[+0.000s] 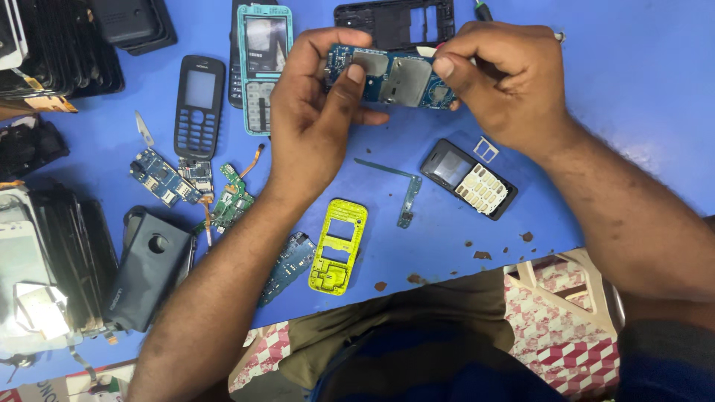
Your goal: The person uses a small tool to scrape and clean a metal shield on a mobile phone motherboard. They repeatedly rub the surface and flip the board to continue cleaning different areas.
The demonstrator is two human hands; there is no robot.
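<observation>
Both hands hold a blue phone circuit board (395, 77) with silver shield plates above the blue worktable (640, 74). My left hand (316, 112) grips the board's left end, thumb on its face. My right hand (503, 82) pinches the right end between thumb and fingers. A thin tool tip (484, 10) pokes out behind the right hand; whether that hand holds it I cannot tell.
On the table lie a yellow phone frame (339, 246), a small black phone (468, 179), a teal phone frame (264, 67), a black keypad cover (199, 104), a black frame (395, 22), loose boards (164, 177), a dark back cover (149, 272) and stacked phone parts (45, 52) at left.
</observation>
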